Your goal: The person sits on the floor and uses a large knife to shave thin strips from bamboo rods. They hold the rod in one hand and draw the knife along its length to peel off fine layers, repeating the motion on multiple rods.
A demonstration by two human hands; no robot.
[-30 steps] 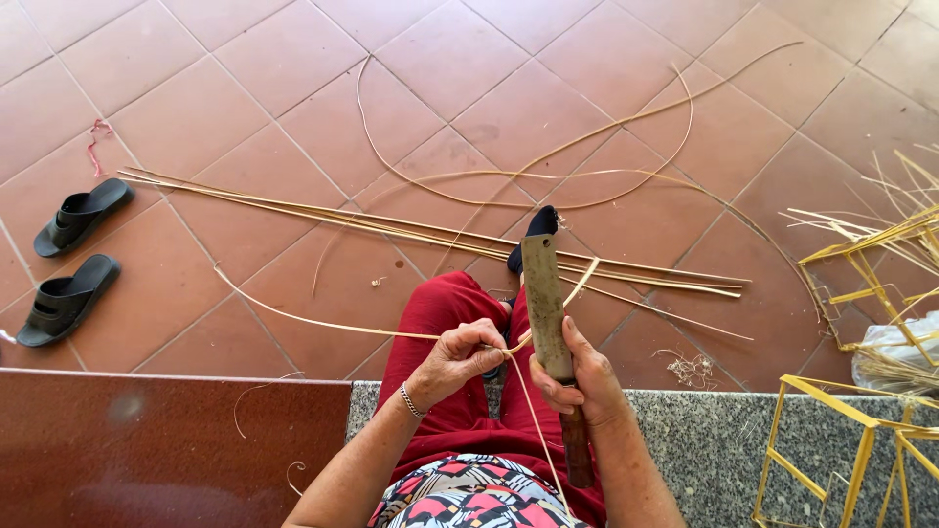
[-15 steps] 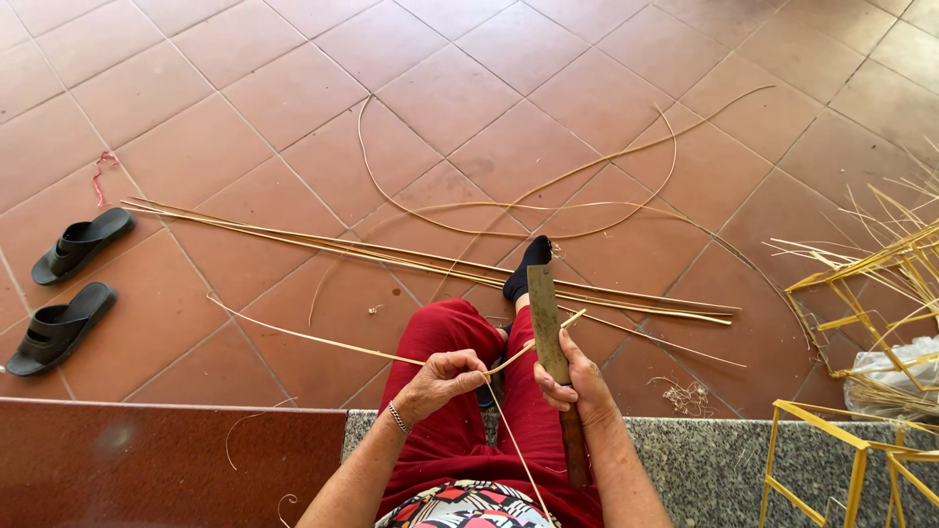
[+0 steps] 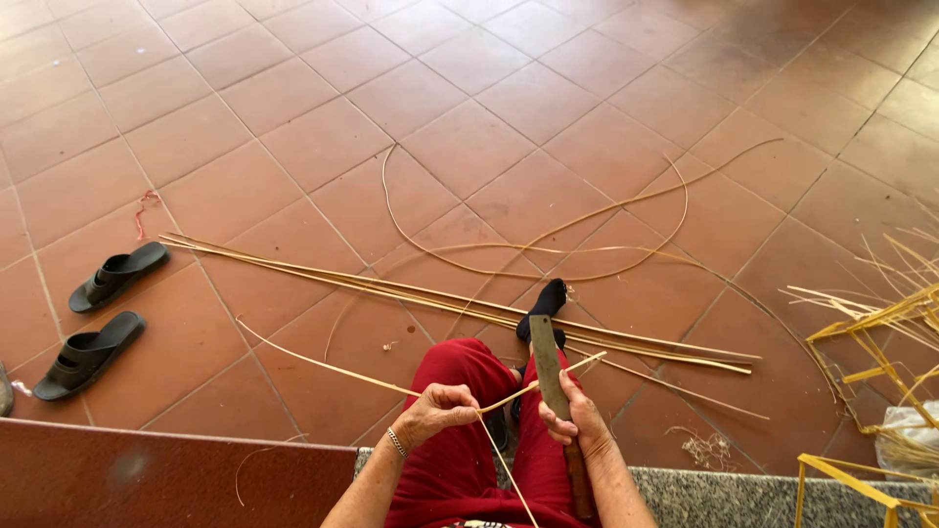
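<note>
Left hand (image 3: 445, 411) pinching thin strip (image 3: 323, 364); right hand (image 3: 577, 416) gripping big knife (image 3: 548, 376) — hold blade steady, pull slowly.

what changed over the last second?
Little. The left hand still pinches the thin strip and the right hand still grips the knife against it. The strip's free end now trails lower to the left. Nothing was picked up or let go. The sandals and the floor strips lie as before.
</note>
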